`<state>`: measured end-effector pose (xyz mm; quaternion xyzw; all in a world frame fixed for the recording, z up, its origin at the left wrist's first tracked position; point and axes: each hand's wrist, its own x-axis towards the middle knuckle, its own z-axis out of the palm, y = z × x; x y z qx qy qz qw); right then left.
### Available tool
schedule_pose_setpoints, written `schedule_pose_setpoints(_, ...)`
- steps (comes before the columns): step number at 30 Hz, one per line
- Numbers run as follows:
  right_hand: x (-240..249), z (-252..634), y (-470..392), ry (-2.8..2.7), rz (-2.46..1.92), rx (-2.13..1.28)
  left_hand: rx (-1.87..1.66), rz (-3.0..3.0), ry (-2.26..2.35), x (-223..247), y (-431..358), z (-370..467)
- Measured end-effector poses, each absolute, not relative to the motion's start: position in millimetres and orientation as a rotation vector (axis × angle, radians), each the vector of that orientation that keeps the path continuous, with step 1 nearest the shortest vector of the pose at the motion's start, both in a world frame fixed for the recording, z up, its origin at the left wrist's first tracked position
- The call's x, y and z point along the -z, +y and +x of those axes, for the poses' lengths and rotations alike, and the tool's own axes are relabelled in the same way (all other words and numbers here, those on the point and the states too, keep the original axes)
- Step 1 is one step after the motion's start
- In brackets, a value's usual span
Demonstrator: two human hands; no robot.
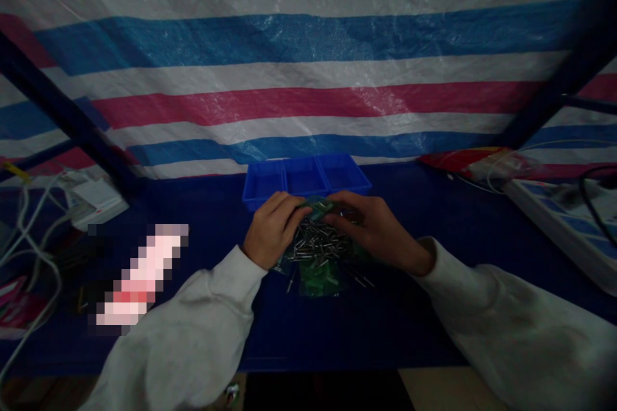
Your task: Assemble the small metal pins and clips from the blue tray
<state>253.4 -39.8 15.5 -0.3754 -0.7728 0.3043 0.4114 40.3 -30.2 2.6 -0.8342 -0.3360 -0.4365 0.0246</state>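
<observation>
My left hand (274, 226) and my right hand (373, 228) meet above a pile of slim metal pins (321, 241), possibly rivets or screws. Between my fingertips is a thin clear-green plastic bag (319, 204); both hands pinch its edges. A second green patch of plastic (321, 277) lies at the near side of the pile, and I cannot tell if it is the same bag. A few loose pins rest around it on the dark blue table (308, 334). Right behind my hands stands a blue tray (284, 181) with three compartments.
On the left are a white box (99, 202), tangled white cables (36, 244) and a blurred-out bright object (144, 276). A red plastic package (475, 160) and a white-edged container (559, 237) lie to the right. A striped sheet (308, 38) hangs behind the table.
</observation>
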Motion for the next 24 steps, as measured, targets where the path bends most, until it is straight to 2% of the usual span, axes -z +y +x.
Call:
schedule_pose_setpoints(12,-17.1,254.8,-38.6,-1.849,-1.009,-0.717,1.483,-2.638,-1.202,-4.2,-39.9,46.1)
schedule_pose_setpoints(20,-18.3,251.8,-36.0,-1.633,-0.899,-1.197,1.514,-2.678,-1.376,-13.2,-39.7,44.6)
schedule_pose_setpoints(24,-18.6,252.6,-32.0,-1.602,-0.931,-1.257,1.576,-2.746,-1.445,-14.5,-36.5,45.2)
